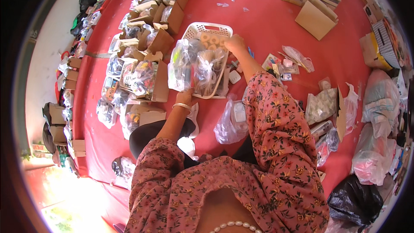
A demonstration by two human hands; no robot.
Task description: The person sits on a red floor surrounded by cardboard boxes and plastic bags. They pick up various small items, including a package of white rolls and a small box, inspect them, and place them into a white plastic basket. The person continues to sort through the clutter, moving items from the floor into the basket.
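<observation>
A white plastic basket with slotted walls lies before me. Inside it are several tan rolls and a knotted clear plastic bag of brownish things. Another clear plastic bag, with grey and dark contents, covers the basket's left side. My left hand is closed at the near lower end of that left bag; its fingertips are partly hidden. At the far right of the basket, my right hand is closed on the rim, close to the rolls.
Open cardboard boxes packed with bagged goods run along the left. A pale plastic bag lies near my knees. Small packets are on the red floor covering to the right, with a brown carton beyond. Bags and a black sack line the right side.
</observation>
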